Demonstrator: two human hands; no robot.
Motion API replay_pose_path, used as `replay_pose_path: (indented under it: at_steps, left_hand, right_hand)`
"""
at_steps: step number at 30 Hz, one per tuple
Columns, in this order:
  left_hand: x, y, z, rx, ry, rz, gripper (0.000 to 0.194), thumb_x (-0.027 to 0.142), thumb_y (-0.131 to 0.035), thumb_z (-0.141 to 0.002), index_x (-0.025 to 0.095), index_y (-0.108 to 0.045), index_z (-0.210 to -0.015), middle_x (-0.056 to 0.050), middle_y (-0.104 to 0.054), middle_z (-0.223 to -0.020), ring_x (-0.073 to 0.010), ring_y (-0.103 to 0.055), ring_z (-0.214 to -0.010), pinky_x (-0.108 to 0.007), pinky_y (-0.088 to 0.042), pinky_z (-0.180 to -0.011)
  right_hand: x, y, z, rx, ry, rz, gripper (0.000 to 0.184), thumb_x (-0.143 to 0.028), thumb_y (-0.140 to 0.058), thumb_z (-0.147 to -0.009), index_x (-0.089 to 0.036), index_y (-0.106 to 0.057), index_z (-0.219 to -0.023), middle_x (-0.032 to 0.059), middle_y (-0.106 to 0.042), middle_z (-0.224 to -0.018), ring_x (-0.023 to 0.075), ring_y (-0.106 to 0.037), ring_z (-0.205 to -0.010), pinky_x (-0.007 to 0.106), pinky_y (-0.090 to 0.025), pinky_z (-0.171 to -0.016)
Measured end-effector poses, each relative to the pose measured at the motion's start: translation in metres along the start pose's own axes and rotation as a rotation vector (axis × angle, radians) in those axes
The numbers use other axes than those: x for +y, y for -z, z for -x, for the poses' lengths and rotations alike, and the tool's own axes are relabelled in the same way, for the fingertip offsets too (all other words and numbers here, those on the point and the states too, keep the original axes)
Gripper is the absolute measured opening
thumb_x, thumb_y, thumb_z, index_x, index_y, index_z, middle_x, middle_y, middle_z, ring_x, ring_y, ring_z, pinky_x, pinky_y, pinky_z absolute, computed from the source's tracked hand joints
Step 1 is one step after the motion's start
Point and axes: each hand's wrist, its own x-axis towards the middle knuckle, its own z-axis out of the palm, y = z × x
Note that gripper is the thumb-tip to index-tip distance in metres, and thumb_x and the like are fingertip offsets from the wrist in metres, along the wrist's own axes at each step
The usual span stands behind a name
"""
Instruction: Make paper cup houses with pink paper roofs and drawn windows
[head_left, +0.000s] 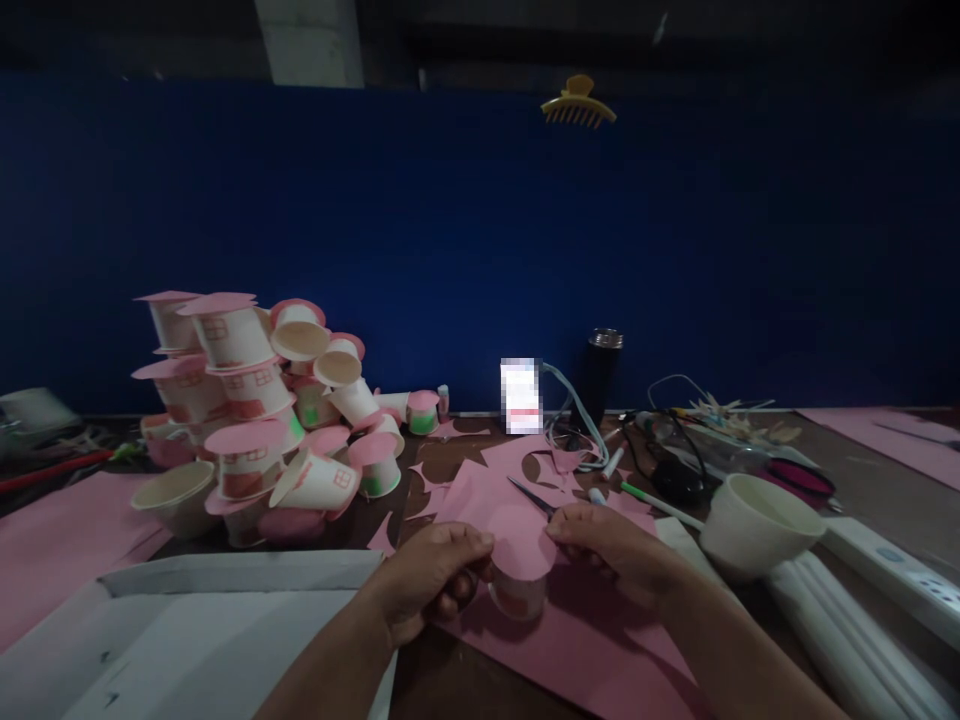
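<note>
A round pink paper disc [521,543] covers the top of a small white paper cup [519,598] with a red drawing on its side. My left hand [442,575] pinches the disc's left edge, its other fingers curled beside the cup. At the right edge, my right hand [592,535] is closed with thumb and forefinger on the disc. Dark pointed scissors blades [531,495] show just beyond my right fingers; whether they lie on the paper or touch the hand I cannot tell. Beneath everything is a large pink paper sheet [600,640].
Stacked paper cups with pink discs [240,390] stand at left, behind a shallow white box lid [247,620]. A lit phone [521,397] and black bottle [600,380] stand at the back. Right are a cream cup [761,525], power strip [892,570] and green-ended pen [652,500].
</note>
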Motion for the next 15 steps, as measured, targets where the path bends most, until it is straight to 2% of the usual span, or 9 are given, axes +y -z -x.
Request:
replay_pose_path:
  at_steps: [8, 15]
  left_hand:
    - [-0.0041, 0.0006, -0.0043, 0.022, -0.023, 0.023, 0.041, 0.045, -0.079, -0.059, 0.015, -0.052, -0.070, 0.003, -0.054, -0.059, -0.0009, -0.034, -0.042, -0.015, -0.009, -0.037]
    - [-0.0059, 0.0012, -0.0039, 0.029, -0.006, 0.016, 0.043, 0.045, -0.080, -0.058, 0.015, -0.051, -0.071, 0.002, -0.057, -0.063, -0.0009, -0.036, -0.044, -0.015, -0.011, -0.037]
  right_hand:
    - [-0.0017, 0.0003, 0.0001, 0.014, -0.024, 0.012, 0.025, -0.038, -0.066, -0.072, -0.019, -0.053, -0.063, -0.0063, -0.045, -0.055, 0.0068, -0.030, -0.048, 0.024, -0.014, -0.046]
    - [-0.0029, -0.0005, 0.0006, 0.016, -0.026, 0.019, 0.030, -0.042, -0.068, -0.070, -0.019, -0.051, -0.061, -0.0056, -0.045, -0.055, 0.0070, -0.030, -0.048, 0.025, -0.013, -0.047]
